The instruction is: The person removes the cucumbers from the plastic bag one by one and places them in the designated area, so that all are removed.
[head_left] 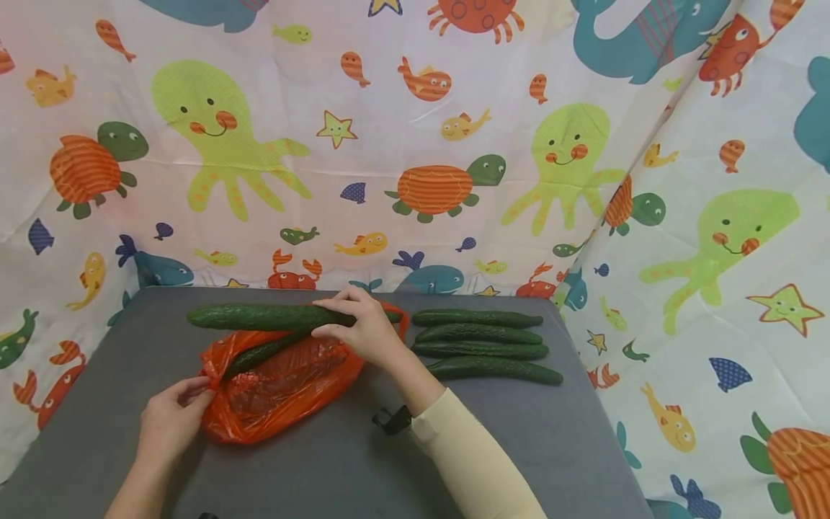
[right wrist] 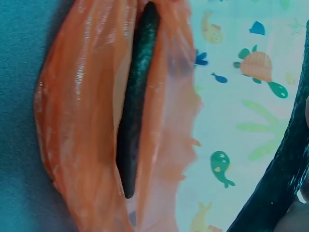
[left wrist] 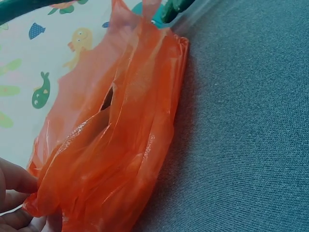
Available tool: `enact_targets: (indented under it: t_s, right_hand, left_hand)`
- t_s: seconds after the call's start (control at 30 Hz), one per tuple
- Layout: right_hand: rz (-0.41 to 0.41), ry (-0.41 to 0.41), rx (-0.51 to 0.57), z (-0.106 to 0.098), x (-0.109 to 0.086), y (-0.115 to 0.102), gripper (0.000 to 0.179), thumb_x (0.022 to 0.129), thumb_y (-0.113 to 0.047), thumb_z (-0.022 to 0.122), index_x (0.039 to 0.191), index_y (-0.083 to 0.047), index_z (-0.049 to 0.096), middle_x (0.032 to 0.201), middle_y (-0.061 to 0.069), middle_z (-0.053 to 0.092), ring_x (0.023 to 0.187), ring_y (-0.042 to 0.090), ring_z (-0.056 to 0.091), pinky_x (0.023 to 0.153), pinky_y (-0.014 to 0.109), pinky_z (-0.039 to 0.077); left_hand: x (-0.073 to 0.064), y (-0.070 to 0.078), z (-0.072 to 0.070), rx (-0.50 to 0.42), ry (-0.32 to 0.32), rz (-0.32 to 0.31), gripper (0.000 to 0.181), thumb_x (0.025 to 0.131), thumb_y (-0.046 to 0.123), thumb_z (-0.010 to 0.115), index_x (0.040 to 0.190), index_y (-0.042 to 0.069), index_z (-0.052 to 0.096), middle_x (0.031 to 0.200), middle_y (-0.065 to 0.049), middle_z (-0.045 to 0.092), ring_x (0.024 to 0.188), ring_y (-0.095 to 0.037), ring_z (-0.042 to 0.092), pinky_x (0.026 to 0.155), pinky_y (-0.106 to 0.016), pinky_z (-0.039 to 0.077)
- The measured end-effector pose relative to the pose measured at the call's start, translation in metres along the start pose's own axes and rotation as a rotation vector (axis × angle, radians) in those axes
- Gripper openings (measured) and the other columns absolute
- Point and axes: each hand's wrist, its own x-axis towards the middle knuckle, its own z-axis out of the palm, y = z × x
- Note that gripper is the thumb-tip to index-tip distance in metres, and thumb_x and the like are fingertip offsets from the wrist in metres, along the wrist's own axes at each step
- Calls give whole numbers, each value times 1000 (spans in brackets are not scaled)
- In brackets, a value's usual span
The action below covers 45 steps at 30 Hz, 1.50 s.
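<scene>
My right hand (head_left: 366,328) grips a long green cucumber (head_left: 259,316) and holds it level above the back of an orange plastic bag (head_left: 279,404). The same cucumber (right wrist: 275,179) crosses the right edge of the right wrist view. Inside the open bag lies another cucumber (right wrist: 137,101), slanting along its length. My left hand (head_left: 170,422) pinches the bag's left end between thumb and fingers; the left wrist view shows those fingers (left wrist: 18,179) on the thin plastic. Part of the bag is hidden behind my right hand and wrist.
Several cucumbers (head_left: 480,332) lie side by side on the grey table (head_left: 519,447), right of the bag. A black strap (head_left: 392,420) hangs by my right wrist. A curtain (head_left: 389,144) printed with sea animals stands behind the table and along its sides.
</scene>
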Motion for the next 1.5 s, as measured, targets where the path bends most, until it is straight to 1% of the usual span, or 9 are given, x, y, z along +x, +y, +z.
enact_targets:
  t_s: [0.2, 0.4, 0.63, 0.83, 0.97, 1.1, 1.23, 1.37, 1.5]
  right_hand:
    - [23, 48, 77, -11, -3, -6, 45, 86, -27, 80, 129, -22, 71, 107, -5, 59, 94, 9, 53, 74, 25, 44]
    - [26, 100, 161, -22, -5, -11, 45, 85, -24, 81, 129, -21, 71, 108, -4, 61, 97, 11, 53, 79, 29, 43]
    - [-23, 194, 272, -37, -9, -13, 44, 84, -9, 80, 127, -10, 71, 107, 6, 64, 101, 18, 58, 84, 31, 49]
    - [12, 225, 448, -48, -12, -15, 43, 84, -5, 78, 126, 0, 70, 112, 16, 63, 102, 19, 62, 85, 31, 56]
    - [-1, 255, 436, -56, -16, -14, 43, 83, -4, 78, 124, 3, 69, 113, 19, 62, 104, 18, 59, 87, 28, 55]
    - [-18, 289, 427, -64, -21, -13, 45, 84, -11, 78, 124, 6, 68, 116, 19, 62, 107, 18, 59, 87, 26, 54]
    - [18, 328, 495, -71, -27, -13, 53, 83, -28, 78, 126, 2, 68, 118, 9, 65, 103, 18, 61, 74, 24, 55]
    - [41, 345, 626, -79, -28, -18, 61, 81, -37, 78, 129, -1, 67, 116, 4, 64, 103, 20, 63, 80, 26, 56]
    - [3, 374, 758, -88, -30, -24, 54, 80, -35, 80, 128, -12, 71, 116, 3, 65, 106, 19, 62, 89, 28, 54]
  left_hand:
    - [-1, 2, 1, -6, 2, -11, 39, 102, 28, 58, 130, 1, 63, 124, -25, 66, 109, -37, 63, 75, -40, 58]
    - [0, 2, 2, -17, 14, -21, 40, 102, 28, 58, 130, 0, 63, 125, -26, 66, 109, -37, 64, 74, -39, 58]
    - [0, 2, 2, -22, 5, -31, 41, 102, 29, 58, 131, 0, 62, 124, -26, 66, 110, -37, 64, 72, -37, 57]
    - [0, 0, 0, -12, 8, 1, 41, 101, 31, 58, 129, 0, 64, 123, -25, 67, 109, -37, 65, 78, -43, 56]
    - [0, -1, -1, -4, 9, 10, 41, 101, 31, 59, 129, 1, 64, 123, -25, 68, 110, -38, 65, 82, -48, 55]
    - [0, -1, -1, -4, 11, -7, 40, 101, 30, 59, 129, 1, 64, 123, -25, 68, 109, -38, 65, 80, -45, 56]
    - [0, 0, -1, -11, 12, -16, 40, 101, 29, 58, 129, 1, 64, 123, -25, 67, 108, -37, 65, 75, -41, 58]
    - [1, 0, -1, -17, 8, -24, 40, 102, 29, 58, 130, 0, 63, 123, -26, 66, 108, -37, 65, 76, -41, 58]
    - [1, 0, -1, -12, 7, -18, 40, 102, 29, 58, 130, 0, 63, 123, -25, 67, 108, -37, 65, 78, -44, 58]
